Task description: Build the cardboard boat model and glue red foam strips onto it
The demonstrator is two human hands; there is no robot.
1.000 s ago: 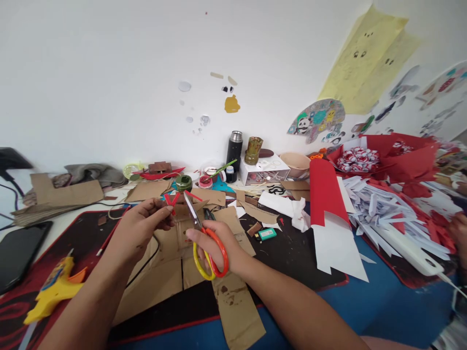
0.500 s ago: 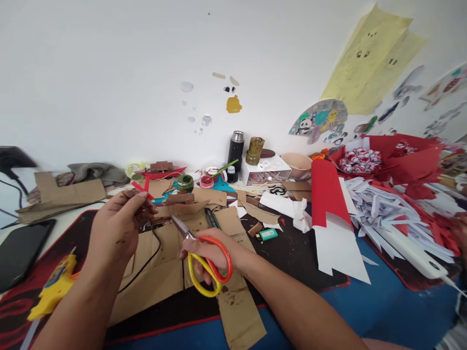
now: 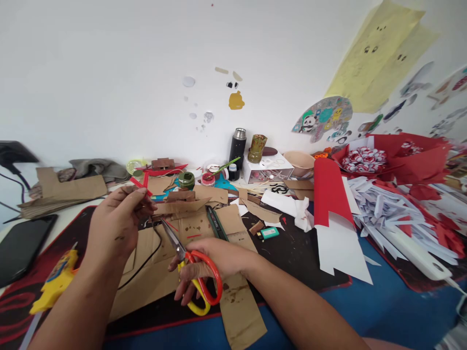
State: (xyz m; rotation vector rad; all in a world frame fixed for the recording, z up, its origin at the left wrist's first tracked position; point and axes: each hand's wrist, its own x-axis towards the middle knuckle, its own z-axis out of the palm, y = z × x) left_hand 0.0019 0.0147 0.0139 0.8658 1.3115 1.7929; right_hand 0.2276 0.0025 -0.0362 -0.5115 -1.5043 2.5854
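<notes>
Between the thumb and fingers of my left hand (image 3: 122, 214) are pinched narrow red paper strips (image 3: 140, 183), their ends sticking up above the knuckles. My right hand (image 3: 207, 265) holds scissors (image 3: 207, 279) with one red and one yellow handle loop. Their blades (image 3: 173, 239) point up and left, just below and right of my left hand. Under both hands lies brown cardboard (image 3: 160, 272) with dark stains, and a dark green utility knife (image 3: 216, 223) rests on it. Thin red scraps (image 3: 194, 236) lie near the blades. A black cord (image 3: 153, 256) curves below my left hand.
A yellow glue gun (image 3: 56, 282) and a phone (image 3: 24, 248) lie to the left. Paint jars (image 3: 187, 180) and a black flask (image 3: 238, 147) stand along the wall. Red paper (image 3: 327, 189), white strips (image 3: 383, 206) and a green lighter (image 3: 269, 233) are rightward.
My right hand has drawn the scissors slightly left and down, uncovering more of the utility knife and thin red scraps on the cardboard. My left hand keeps its pinch on the strips.
</notes>
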